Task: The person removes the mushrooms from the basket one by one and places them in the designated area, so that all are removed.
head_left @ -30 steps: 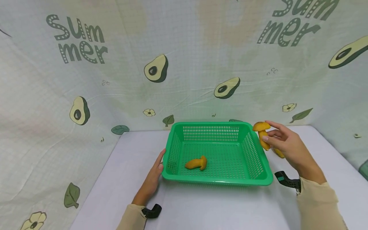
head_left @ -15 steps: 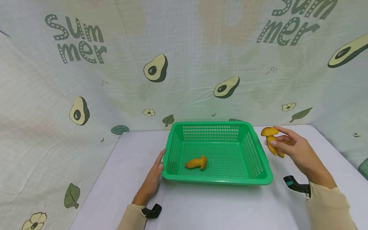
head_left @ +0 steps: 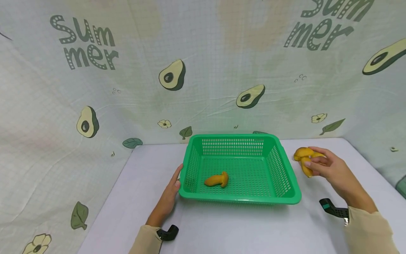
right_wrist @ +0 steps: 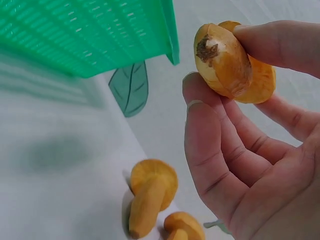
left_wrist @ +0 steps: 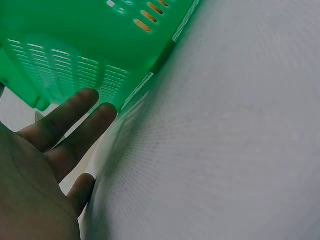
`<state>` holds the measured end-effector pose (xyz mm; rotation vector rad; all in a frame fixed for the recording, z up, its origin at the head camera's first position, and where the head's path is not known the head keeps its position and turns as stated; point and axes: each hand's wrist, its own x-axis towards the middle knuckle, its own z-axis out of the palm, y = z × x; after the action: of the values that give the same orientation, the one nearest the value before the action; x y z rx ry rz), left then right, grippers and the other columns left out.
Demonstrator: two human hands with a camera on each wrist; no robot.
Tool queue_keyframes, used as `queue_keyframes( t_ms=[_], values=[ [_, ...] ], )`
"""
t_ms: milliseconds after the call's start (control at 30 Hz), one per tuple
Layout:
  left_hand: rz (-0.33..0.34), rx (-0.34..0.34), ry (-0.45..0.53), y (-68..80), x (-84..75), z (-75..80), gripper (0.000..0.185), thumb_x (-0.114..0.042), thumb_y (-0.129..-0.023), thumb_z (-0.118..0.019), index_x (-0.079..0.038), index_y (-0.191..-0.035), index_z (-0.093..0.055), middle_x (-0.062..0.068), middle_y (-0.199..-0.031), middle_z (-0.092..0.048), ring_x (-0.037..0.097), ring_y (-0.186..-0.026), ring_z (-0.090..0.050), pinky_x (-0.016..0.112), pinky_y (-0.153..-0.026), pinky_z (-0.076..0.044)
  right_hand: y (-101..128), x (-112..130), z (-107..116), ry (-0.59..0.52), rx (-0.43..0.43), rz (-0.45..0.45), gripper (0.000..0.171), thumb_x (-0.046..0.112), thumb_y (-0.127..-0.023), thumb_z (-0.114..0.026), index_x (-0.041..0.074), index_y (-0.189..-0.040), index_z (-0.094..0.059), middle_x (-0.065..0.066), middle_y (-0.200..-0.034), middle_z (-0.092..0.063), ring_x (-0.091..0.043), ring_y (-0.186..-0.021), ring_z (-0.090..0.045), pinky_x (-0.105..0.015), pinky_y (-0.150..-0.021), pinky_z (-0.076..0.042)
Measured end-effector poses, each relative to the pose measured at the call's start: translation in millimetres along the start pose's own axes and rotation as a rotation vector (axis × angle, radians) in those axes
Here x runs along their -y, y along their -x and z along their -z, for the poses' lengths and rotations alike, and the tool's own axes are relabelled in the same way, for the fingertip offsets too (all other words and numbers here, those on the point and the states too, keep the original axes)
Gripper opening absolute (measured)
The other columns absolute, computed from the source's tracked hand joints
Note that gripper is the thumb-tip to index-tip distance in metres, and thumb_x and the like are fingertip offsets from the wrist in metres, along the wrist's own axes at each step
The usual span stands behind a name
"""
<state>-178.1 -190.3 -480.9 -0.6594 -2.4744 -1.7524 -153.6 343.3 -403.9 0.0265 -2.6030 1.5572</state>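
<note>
My right hand pinches a yellow-brown mushroom between thumb and fingers, right of the basket. In the right wrist view, the held mushroom shows a dark, soiled stem end toward the camera, its cap mostly behind. Below it lie a second mushroom and part of another. A green plastic basket stands mid-table with one mushroom lying inside, left of its middle. My left hand rests against the basket's left side, its fingers extended in the left wrist view.
White cloth covers the table. Behind it hangs a pale curtain printed with avocados, leaves and lettering. The basket's right rim stands between the right hand and the mushroom inside. Black camera mounts sit at both wrists.
My right hand has moved right and down with its mushroom, from beside the basket's right rim to over the mushrooms on the table. The left hand and the basket stay put.
</note>
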Motion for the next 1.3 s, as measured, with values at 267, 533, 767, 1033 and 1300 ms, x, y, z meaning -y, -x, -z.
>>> queue_keyframes(
  t_ms=[267,533,767,1033,1300],
  values=[
    [-0.002,-0.005,-0.026,-1.1,1.3,-0.1,0.054,-0.039,-0.109,-0.025,-0.029,-0.162,-0.018,0.006,-0.165,-0.021,0.035,-0.150,-0.018,0.072,-0.111,-0.010,-0.1,-15.0,8.1,-0.041,0.021,-0.053,0.052,0.026,-0.099,-0.067,0.016,-0.143,-0.040,0.009,-0.104,-0.062,-0.009,-0.087,-0.065,-0.026,-0.074,-0.056],
    [0.001,0.010,-0.012,-0.6,4.3,-2.7,0.053,-0.031,-0.110,-0.024,-0.031,-0.162,-0.016,0.004,-0.165,-0.020,0.032,-0.150,-0.015,0.069,-0.113,-0.008,3.6,-27.6,13.3,0.016,0.039,-0.138,0.064,0.037,-0.098,-0.067,0.010,-0.146,-0.034,0.003,-0.105,-0.062,-0.013,-0.085,-0.067,-0.025,-0.074,-0.056],
    [-0.008,0.003,-0.015,0.3,1.7,-0.9,0.053,-0.034,-0.110,-0.024,-0.030,-0.162,-0.017,0.006,-0.165,-0.021,0.034,-0.149,-0.020,0.070,-0.112,-0.009,6.4,-40.0,8.3,0.093,0.056,-0.172,0.077,0.036,-0.099,-0.066,-0.007,-0.148,-0.024,-0.015,-0.110,-0.061,-0.014,-0.080,-0.065,-0.028,-0.069,-0.056],
    [-0.029,0.014,-0.006,-0.6,1.2,-0.1,0.053,-0.028,-0.110,-0.024,-0.028,-0.162,-0.016,0.006,-0.165,-0.021,0.032,-0.149,-0.017,0.070,-0.113,-0.008,8.5,-50.0,12.7,0.156,0.089,-0.236,0.084,0.038,-0.098,-0.066,-0.009,-0.149,-0.020,-0.020,-0.112,-0.061,-0.018,-0.079,-0.063,-0.030,-0.068,-0.054],
    [-0.026,0.007,-0.009,0.2,2.1,0.3,0.053,-0.032,-0.110,-0.024,-0.028,-0.162,-0.016,0.007,-0.164,-0.024,0.032,-0.149,-0.017,0.070,-0.113,-0.008,10.6,-56.9,17.8,0.163,0.104,-0.246,0.083,0.036,-0.098,-0.067,-0.012,-0.148,-0.020,-0.022,-0.112,-0.060,-0.016,-0.080,-0.063,-0.030,-0.067,-0.055]
  ],
)
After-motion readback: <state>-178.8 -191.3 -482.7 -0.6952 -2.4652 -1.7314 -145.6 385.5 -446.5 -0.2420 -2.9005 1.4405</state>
